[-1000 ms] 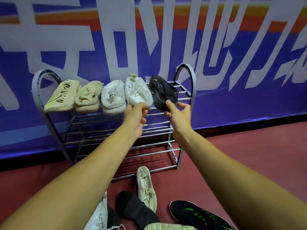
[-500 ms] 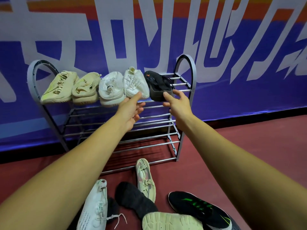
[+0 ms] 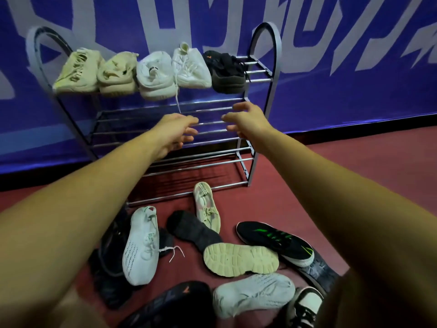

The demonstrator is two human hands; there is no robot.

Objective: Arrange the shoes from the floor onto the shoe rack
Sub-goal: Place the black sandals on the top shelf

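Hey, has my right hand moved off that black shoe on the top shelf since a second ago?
Yes. The right hand has let go of the black shoe and dropped below the top shelf of the rack.

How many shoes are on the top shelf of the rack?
5, side by side on the top shelf of the rack: from the left, a pale yellow shoe, a beige shoe, a white shoe, a white laced shoe, a black shoe. None seems hidden.
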